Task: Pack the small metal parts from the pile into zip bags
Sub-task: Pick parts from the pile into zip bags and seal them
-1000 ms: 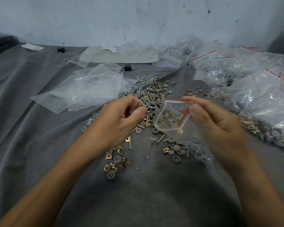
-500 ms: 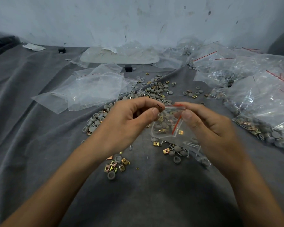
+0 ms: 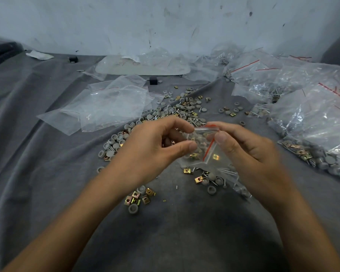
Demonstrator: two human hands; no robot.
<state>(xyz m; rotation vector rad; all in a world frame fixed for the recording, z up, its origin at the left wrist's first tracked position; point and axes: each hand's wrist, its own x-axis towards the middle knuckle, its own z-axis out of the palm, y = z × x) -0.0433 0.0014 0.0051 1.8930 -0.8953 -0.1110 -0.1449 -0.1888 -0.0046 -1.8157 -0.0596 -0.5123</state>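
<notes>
Your left hand (image 3: 153,152) and right hand (image 3: 251,154) both pinch the zip bag (image 3: 201,143); press its seal fully across, mouth upward.

Parts pile (image 3: 185,108) centre on cloth (image 3: 47,173); empty bags (image 3: 114,103) left; filled bags (image 3: 312,114) right; zip bag (image 3: 202,152) above near edge.

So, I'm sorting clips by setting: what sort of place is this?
Likely a makeshift packing bench for small hardware: a grey cloth spread under a pile of metal clips and grey caps, filled zip bags heaped at right, a scuffed wall behind.
</notes>
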